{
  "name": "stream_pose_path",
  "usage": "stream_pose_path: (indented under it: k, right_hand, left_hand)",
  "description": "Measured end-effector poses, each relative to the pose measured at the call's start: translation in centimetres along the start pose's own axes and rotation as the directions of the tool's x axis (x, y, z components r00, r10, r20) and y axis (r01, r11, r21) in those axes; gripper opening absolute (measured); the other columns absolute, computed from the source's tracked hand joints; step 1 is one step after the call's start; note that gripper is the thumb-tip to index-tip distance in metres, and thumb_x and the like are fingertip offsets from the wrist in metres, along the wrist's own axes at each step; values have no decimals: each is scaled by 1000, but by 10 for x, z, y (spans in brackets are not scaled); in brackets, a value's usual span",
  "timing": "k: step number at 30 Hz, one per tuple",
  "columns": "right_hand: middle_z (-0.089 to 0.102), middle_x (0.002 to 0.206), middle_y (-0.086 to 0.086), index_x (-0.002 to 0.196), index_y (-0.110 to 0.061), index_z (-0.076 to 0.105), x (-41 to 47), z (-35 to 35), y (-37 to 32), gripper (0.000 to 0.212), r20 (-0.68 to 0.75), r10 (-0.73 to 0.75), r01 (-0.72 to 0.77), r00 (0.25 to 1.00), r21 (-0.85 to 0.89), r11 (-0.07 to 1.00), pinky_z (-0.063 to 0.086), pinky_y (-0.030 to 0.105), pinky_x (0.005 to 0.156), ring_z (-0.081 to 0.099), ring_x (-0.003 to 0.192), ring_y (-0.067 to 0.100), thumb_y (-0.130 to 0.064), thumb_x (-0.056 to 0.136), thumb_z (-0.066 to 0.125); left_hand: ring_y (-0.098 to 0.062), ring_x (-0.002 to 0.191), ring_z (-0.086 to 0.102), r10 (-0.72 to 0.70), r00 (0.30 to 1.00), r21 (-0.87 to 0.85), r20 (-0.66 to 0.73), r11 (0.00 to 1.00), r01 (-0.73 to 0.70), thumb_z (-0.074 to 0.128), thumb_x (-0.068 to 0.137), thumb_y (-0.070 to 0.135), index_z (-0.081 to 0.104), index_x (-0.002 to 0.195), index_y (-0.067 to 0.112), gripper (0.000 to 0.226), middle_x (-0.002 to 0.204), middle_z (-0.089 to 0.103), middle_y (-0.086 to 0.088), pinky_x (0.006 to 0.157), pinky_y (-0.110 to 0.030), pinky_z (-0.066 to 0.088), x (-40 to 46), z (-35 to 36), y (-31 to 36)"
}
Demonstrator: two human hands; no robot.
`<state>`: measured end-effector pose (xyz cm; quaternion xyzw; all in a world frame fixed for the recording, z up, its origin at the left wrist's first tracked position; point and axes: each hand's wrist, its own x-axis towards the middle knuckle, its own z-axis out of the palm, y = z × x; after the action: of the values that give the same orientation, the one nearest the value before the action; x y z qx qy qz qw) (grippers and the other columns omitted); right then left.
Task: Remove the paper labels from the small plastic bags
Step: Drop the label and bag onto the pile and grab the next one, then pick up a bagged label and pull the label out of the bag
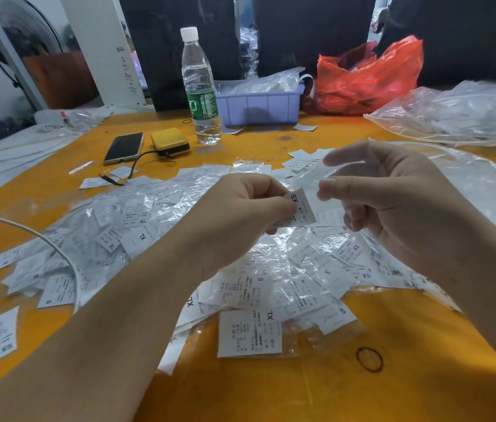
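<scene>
My left hand [249, 205] pinches a white paper label marked XS [301, 208] above the pile. My right hand [393, 196] pinches a small clear plastic bag [316, 175] between thumb and forefinger, just right of the label. The label looks mostly out of the bag, but the overlap is hard to read. Below both hands a heap of small bags with labels [271, 278] marked XL, S and XS spreads over the orange table [271, 391].
A water bottle [200, 86], a phone [124, 147] and a yellow power bank [170, 142] stand behind the pile. Further back are a purple tray [259, 106], a red plastic bag [368, 74] and large clear bags [460, 114]. A white cable [42, 236] crosses the left. A black rubber band [369, 359] lies near me.
</scene>
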<state>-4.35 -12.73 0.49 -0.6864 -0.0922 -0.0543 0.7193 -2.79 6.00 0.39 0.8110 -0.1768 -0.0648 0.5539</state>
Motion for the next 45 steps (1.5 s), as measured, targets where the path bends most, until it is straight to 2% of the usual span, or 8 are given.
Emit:
stream_pose_path:
  k: [4,7,12,17,23,26,30,45]
  right_hand:
    - [68,64,8,95,-9,64,-1,1,0,34,10,-28,28,1000,3,1000,36,24,41,40,41,10,-14,62,75]
    - [67,63,8,94,-8,65,-1,1,0,33,7,-34,34,999,-21,999,37,23,41,41,41,10,-15,63,74]
    - [65,60,10,86,-11,65,1,-3,1,15,1,-33,33,999,-7,999,36,22,40,42,40,11,-2,76,72]
    - [64,59,9,86,-12,67,1,-4,1,21,35,-24,24,999,-13,1000,37,22,40,43,41,10,-10,66,74]
    - [63,58,11,83,-15,70,3,-4,2,16,73,-11,15,997,-46,999,37,23,40,42,40,12,-2,74,73]
    - [63,58,11,82,-16,70,3,-5,2,16,83,-7,10,997,-45,999,37,23,39,43,39,11,-1,75,73]
    - [63,57,12,81,-15,71,3,-4,2,16,89,-3,7,996,-41,999,37,23,39,43,39,11,-1,74,73]
    - [66,65,10,97,-11,66,4,-3,5,24,120,51,-42,991,-75,996,37,27,43,41,41,13,1,76,71]
  left_hand:
    - [-2,51,49,14,997,38,70,999,-17,67,89,18,72,83,16,8,59,61,13,53,-13,38,-2,1,0]
    - [-3,52,49,12,996,12,87,1000,-13,66,76,28,73,80,19,12,61,61,11,55,-18,38,-2,1,0]
    - [-6,51,46,9,994,-43,105,999,-4,65,73,26,73,79,16,14,61,59,3,53,-25,35,-1,0,1]
    - [-6,50,46,8,996,-49,90,999,-3,65,72,25,73,80,14,16,63,60,1,52,-23,36,0,-1,0]
    - [-2,50,49,18,996,-27,85,1000,-16,65,74,26,73,83,13,18,62,62,7,50,-12,38,0,-2,0]
    - [0,49,49,28,997,-16,77,1000,-27,67,85,16,72,85,11,8,60,61,10,49,-11,39,0,-3,0]
    - [0,47,49,36,999,-19,37,999,-35,63,91,7,71,81,11,13,56,60,13,48,-10,38,-1,-3,1]
    - [1,50,51,71,997,-19,16,997,-71,64,92,12,71,88,13,8,59,63,14,50,-9,38,-1,-2,-1]
